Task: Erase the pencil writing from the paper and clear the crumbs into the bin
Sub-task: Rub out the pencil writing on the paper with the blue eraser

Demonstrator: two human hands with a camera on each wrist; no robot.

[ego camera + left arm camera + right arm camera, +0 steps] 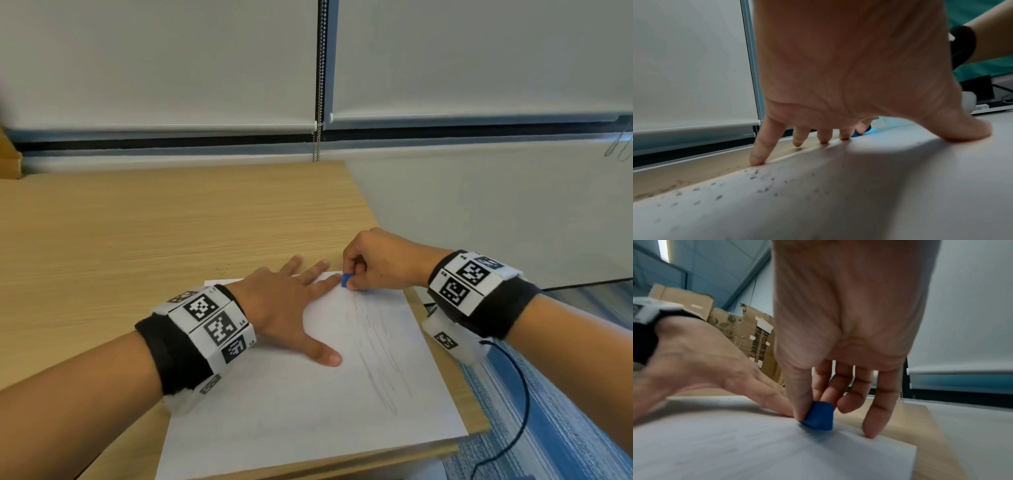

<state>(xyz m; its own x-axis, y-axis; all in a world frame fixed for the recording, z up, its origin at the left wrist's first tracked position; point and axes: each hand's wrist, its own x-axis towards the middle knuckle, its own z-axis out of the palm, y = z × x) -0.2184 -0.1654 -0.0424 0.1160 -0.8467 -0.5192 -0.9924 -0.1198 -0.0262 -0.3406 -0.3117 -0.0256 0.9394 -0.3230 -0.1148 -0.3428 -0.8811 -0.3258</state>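
Observation:
A white sheet of paper (291, 404) lies on the wooden desk (154, 222), with faint pencil strokes (380, 356) running down its right half. My left hand (291, 301) lies flat on the paper's far edge, fingers spread and straight. My right hand (373, 263) pinches a small blue eraser (345, 280) between thumb and fingers and presses it onto the paper's far right part, beside my left index fingertip. The right wrist view shows the eraser (819, 416) touching the sheet (756, 451). Dark eraser crumbs (760, 183) lie scattered on the paper (879, 194) near the left fingers. No bin is in view.
The desk's right edge (445, 359) runs close beside the paper, with blue striped carpet (548, 428) and a black cable (513, 394) below it. Window blinds (171, 68) with a bead chain (320, 85) stand behind the desk. Cardboard boxes (748, 331) show in the right wrist view.

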